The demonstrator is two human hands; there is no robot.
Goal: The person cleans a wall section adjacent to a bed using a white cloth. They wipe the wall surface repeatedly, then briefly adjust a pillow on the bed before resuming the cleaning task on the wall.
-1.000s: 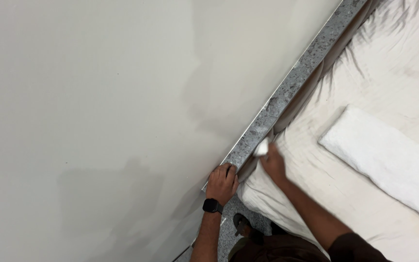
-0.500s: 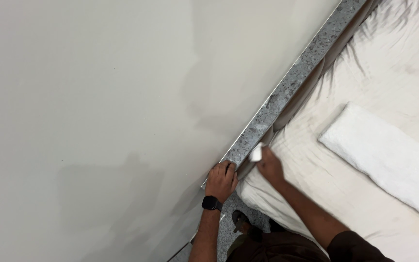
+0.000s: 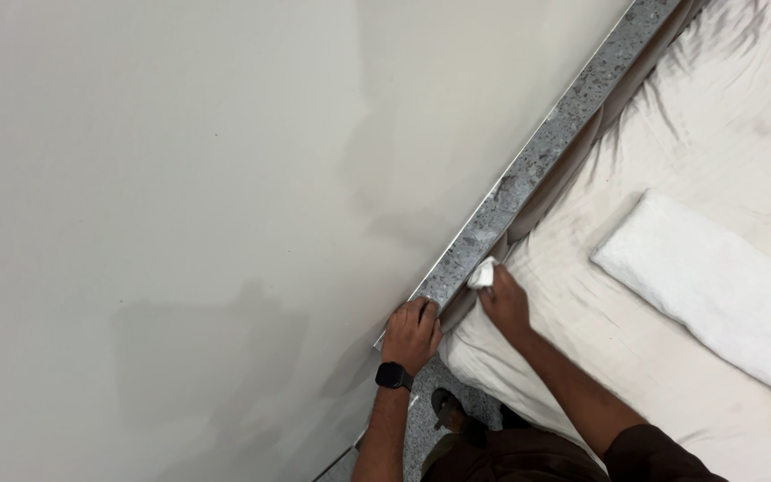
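Note:
My left hand, with a black watch on the wrist, rests with curled fingers on the speckled grey stone strip at the foot of the pale wall. My right hand grips a small white cloth and presses it at the edge of the bed's white sheet, beside the stone strip. The two hands are close together, the left one nearer the wall.
A folded white towel lies on the bed to the right. The narrow gap between wall and mattress runs diagonally up to the right. My dark shoe stands on the grey floor below the hands.
My right hand with the white cloth has slid slightly down and left along the mattress edge. The left hand has stayed on the stone strip.

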